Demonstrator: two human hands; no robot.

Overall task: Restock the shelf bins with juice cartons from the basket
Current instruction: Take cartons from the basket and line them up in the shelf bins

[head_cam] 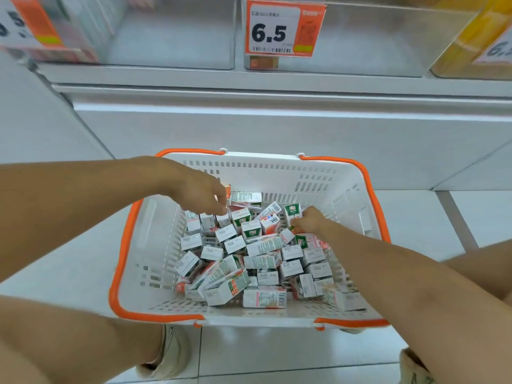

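Both my hands reach into the white basket of juice cartons. My left hand pinches a far carton. My right hand clasps an upright carton.

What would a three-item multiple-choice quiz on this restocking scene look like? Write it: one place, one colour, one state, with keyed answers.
1. Where does the basket stand?
A. On the shelf
B. On the floor before the shelf
C. On a trolley

2. What colour are the basket's handles?
A. Orange
B. Blue
C. Black

3. What is the right hand doing?
A. Resting on the basket rim
B. Lifting a price tag
C. Gripping an upright juice carton in the basket

Answers: 1 B, floor tiles show around it, below the shelf bins. 2 A, orange loops run along both sides. 3 C, its fingers close on the green-topped carton.
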